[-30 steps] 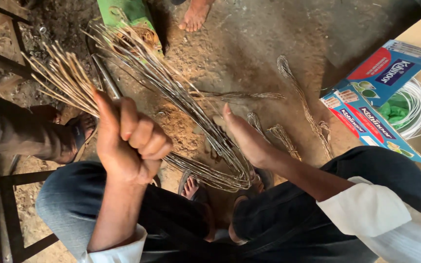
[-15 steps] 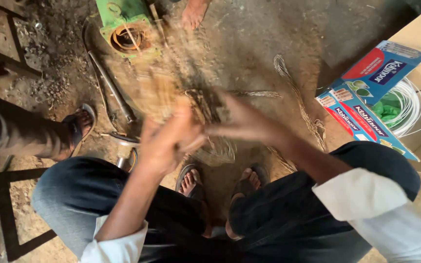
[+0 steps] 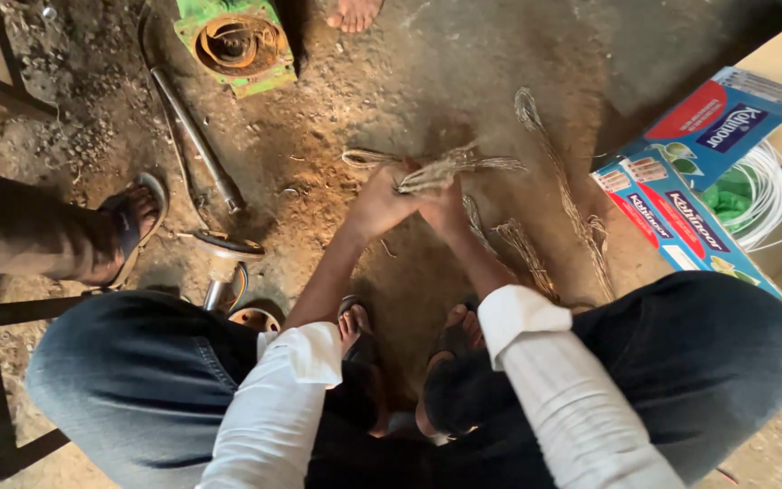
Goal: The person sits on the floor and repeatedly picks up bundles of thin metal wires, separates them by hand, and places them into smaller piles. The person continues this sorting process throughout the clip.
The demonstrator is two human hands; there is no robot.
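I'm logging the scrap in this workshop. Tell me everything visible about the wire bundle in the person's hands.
The wire bundle is a thin, dull, tan-grey sheaf of stiff metal-looking strands, bent into long loops. It lies roughly level above the dirt floor, its ends sticking out to both sides. The left hand and right hand grip it together near its middle. Similar loose strands lie on the ground beside it.

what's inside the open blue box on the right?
The blue box holds a coil of white wire and something green beside it. The flap and frame edge hide the rest.
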